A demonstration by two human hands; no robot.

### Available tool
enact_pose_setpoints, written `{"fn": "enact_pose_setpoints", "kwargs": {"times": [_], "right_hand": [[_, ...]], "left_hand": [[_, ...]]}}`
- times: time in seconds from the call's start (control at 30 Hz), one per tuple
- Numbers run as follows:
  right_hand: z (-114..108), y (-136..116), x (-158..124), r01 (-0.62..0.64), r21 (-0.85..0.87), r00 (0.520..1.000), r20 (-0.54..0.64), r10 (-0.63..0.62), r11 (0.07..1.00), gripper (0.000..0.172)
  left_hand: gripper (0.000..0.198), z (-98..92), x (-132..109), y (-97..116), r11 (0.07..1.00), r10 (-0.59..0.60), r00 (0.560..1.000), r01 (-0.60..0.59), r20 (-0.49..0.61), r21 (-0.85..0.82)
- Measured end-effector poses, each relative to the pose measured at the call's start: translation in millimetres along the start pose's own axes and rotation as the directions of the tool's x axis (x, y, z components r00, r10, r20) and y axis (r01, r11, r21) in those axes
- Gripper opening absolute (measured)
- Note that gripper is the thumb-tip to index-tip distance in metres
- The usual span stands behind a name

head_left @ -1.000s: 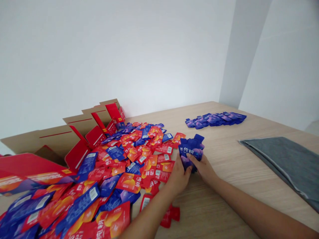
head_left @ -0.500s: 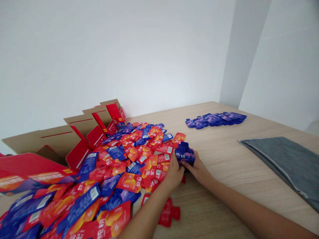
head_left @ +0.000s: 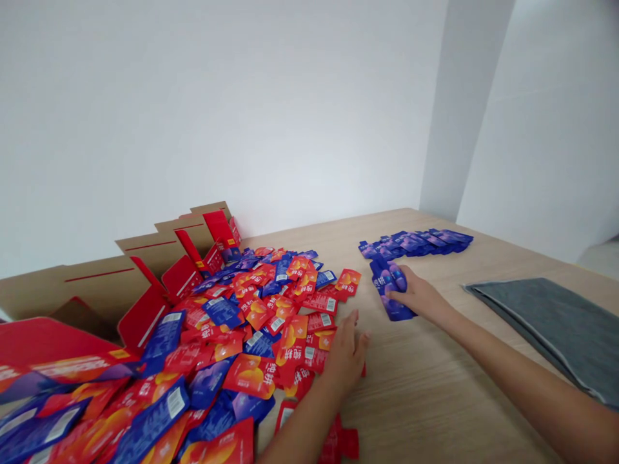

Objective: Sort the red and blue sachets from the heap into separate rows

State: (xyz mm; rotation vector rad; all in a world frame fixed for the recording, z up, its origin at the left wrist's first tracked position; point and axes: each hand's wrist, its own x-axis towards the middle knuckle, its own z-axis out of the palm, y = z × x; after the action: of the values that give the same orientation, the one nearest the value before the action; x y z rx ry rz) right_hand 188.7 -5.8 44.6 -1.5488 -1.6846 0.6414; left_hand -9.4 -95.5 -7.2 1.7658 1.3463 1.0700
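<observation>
My right hand point(head_left: 411, 291) grips a small bunch of blue-purple pouches point(head_left: 388, 283), held over the table to the right of the pile. My left hand point(head_left: 347, 353) holds nothing; its fingers are apart, at the right edge of a heap of red-orange pouches point(head_left: 252, 377) mixed with blue pouches point(head_left: 223, 312). Beyond my right hand lies a row of overlapping blue-purple pouches point(head_left: 416, 241). A red pouch point(head_left: 331, 444) is partly hidden under my left forearm.
Several open red cardboard boxes point(head_left: 58, 335) with brown inner flaps line the left side, behind the heap. A folded grey cloth item point(head_left: 546, 322) with a light edge lies on the wooden table point(head_left: 435, 380) at right. A white wall rises behind.
Both hands were together on the blue pouches. My left hand has let go and opened, lower down. My right hand has carried the pouches right, toward the row.
</observation>
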Motion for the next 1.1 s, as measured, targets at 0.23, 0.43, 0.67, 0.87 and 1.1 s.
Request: {"fn": "enact_pose_setpoints", "kwargs": {"times": [0.23,0.43,0.67,0.87,1.1], "right_hand": [[12.1,17.8,7.4,0.183,-0.681,0.971,0.237,-0.024,0.709,0.044],[-5.2,35.8,55.0,0.039,-0.367,0.969,0.240,0.055,0.929,0.026],[-15.6,42.3,127.5,-0.216,0.023,0.968,0.136,0.211,0.976,0.023],[-8.0,41.1,218.3,-0.182,-0.335,0.983,-0.051,0.175,0.925,0.043],[19.8,56.6,264.2,-0.134,-0.604,0.982,0.028,0.189,0.785,0.044]], "left_hand": [[0.042,-0.9,-0.5,6.1,0.995,-0.012,0.998,0.005,0.064,0.102],[0.034,-1.4,-2.3,7.8,0.995,-0.048,0.997,0.042,0.067,0.087],[0.028,0.9,-1.7,4.3,0.994,-0.064,0.996,0.058,0.062,0.088],[0.026,1.5,0.3,-3.3,0.991,-0.047,0.991,0.031,0.124,0.129],[0.026,9.5,-2.0,-23.2,0.978,0.059,0.993,-0.078,0.101,0.195]]}}
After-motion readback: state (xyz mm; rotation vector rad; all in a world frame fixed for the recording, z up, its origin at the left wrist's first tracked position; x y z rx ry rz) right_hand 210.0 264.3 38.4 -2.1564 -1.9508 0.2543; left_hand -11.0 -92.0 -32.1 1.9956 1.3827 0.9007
